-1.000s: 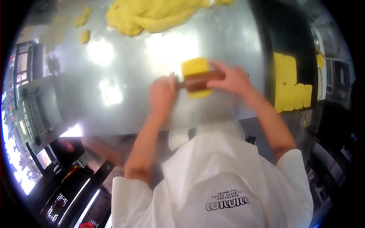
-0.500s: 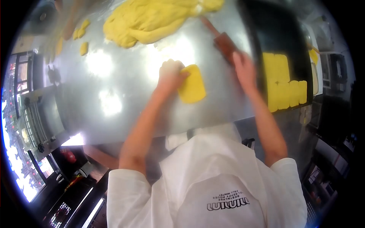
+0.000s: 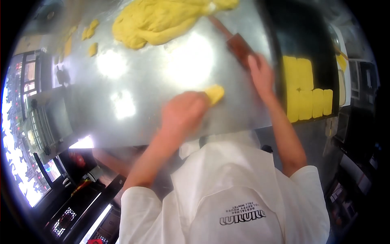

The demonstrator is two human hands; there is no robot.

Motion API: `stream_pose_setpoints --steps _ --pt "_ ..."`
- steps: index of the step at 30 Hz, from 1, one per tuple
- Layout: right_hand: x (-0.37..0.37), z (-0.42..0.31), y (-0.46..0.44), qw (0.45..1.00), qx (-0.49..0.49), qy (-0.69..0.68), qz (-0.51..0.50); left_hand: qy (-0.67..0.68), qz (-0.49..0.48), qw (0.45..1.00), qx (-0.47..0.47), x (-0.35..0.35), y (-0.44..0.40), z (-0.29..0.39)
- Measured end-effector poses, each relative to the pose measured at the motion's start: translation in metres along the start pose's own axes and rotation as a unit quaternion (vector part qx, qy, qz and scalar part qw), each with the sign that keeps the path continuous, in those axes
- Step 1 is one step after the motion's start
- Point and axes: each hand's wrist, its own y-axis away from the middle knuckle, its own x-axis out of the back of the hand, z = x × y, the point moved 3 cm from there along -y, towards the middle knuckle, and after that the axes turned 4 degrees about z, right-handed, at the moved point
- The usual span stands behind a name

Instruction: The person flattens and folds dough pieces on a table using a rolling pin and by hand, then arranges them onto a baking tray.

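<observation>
On the metal table, my left hand (image 3: 185,112) is closed around one end of a small flat piece of yellow dough (image 3: 215,94). The dough's free end sticks out past my fingers; the rest is hidden under the hand. My right hand (image 3: 262,75) grips the near end of a reddish-brown rolling pin (image 3: 240,48), which lies slanted on the table. The pin's far handle points toward a big mound of yellow dough (image 3: 158,22) at the back.
A black tray (image 3: 321,73) on the right holds several flat yellow dough pieces (image 3: 298,73) laid edge to edge. Small dough lumps (image 3: 93,49) lie at the far left of the metal table (image 3: 142,77). Someone's forearm (image 3: 109,160) shows beyond the table's near-left edge.
My left hand has drawn the dough piece toward me; the piece lay flat and more fully visible before, and now mostly its far end shows. My right hand stays on the rolling pin.
</observation>
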Motion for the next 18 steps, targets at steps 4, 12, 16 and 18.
stream_pose_setpoints --steps 4,12,16,18 --pt "0.002 -0.003 0.000 1.000 0.022 0.021 -0.001 0.009 -0.085 0.993 0.077 -0.055 0.052 -0.006" --pt "-0.001 0.000 -0.001 0.999 0.043 0.029 -0.018 -0.006 0.126 0.975 0.182 -0.088 0.035 -0.078" --pt "0.002 -0.001 0.002 0.998 0.051 0.037 -0.018 0.015 0.053 0.984 0.168 -0.104 0.026 -0.096" --pt "0.002 -0.002 0.002 0.997 0.058 0.036 -0.021 0.013 0.017 0.985 0.171 -0.109 0.026 -0.102"
